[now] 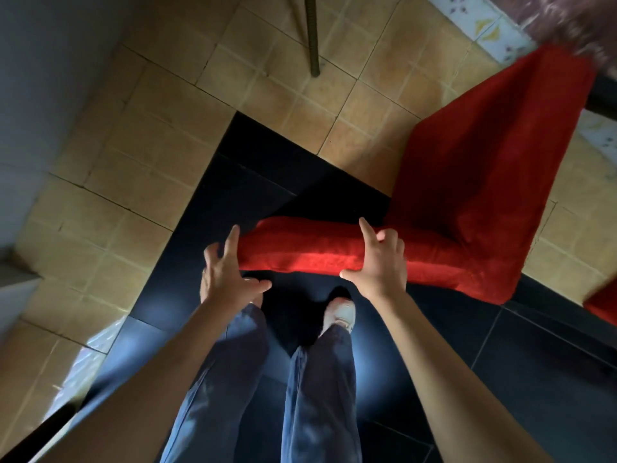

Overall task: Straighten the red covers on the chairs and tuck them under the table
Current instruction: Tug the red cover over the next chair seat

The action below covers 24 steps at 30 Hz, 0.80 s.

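A chair in a red cover [467,182] stands in front of me, its covered backrest top running across the middle of the view and its seat reaching away to the upper right. My left hand [227,272] is at the left end of the backrest top with fingers spread, its index finger touching the fabric. My right hand [380,262] lies over the backrest top near its middle, thumb under the front edge and index finger stretched across the top, other fingers curled. The table's patterned edge [494,31] shows blurred at the upper right.
A thin furniture leg [314,38] stands on the beige floor tiles beyond the chair. Another piece of red cover [601,302] shows at the right edge. Dark floor tiles lie under my legs and shoe [340,312]. A pale wall fills the left side.
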Each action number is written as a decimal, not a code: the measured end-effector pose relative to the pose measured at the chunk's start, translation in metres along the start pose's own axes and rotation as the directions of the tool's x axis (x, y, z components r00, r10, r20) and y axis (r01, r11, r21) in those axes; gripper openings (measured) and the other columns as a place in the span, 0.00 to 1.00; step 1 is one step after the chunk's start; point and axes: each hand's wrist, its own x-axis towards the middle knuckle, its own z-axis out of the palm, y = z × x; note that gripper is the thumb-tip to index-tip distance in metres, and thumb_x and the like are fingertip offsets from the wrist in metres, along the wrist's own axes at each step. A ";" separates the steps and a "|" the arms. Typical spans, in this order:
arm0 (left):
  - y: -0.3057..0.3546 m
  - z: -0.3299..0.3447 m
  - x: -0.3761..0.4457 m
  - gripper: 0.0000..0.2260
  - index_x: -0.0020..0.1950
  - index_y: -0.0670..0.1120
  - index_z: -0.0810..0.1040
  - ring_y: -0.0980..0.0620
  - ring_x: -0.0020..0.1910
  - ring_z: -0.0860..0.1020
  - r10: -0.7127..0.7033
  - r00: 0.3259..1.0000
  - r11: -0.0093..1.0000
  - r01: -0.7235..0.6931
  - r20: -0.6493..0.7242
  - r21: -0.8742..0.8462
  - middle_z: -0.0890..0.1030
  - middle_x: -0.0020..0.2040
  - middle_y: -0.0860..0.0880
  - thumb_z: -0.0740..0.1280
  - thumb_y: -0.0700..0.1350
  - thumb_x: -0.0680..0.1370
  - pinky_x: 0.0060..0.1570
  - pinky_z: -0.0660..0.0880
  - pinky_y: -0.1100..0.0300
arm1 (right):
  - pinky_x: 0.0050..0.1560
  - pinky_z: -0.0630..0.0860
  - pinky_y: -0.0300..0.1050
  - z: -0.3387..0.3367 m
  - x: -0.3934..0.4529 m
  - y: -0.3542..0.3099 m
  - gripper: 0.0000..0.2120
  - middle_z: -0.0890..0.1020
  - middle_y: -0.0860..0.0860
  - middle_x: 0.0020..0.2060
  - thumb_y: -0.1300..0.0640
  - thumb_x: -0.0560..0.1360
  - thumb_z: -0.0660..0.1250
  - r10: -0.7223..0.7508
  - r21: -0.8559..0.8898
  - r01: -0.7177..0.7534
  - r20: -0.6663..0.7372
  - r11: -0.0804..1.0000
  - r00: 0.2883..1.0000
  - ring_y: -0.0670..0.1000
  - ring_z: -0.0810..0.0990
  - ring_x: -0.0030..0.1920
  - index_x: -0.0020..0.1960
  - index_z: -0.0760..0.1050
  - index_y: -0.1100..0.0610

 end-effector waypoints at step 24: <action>-0.002 0.007 0.056 0.46 0.74 0.48 0.65 0.46 0.66 0.72 0.444 0.891 0.857 -0.452 0.092 0.248 0.74 0.67 0.49 0.80 0.56 0.60 0.66 0.67 0.47 | 0.71 0.42 0.71 0.044 0.034 -0.019 0.53 0.66 0.48 0.72 0.41 0.59 0.80 -0.244 -0.188 0.259 0.102 0.947 0.964 0.55 0.56 0.76 0.77 0.56 0.49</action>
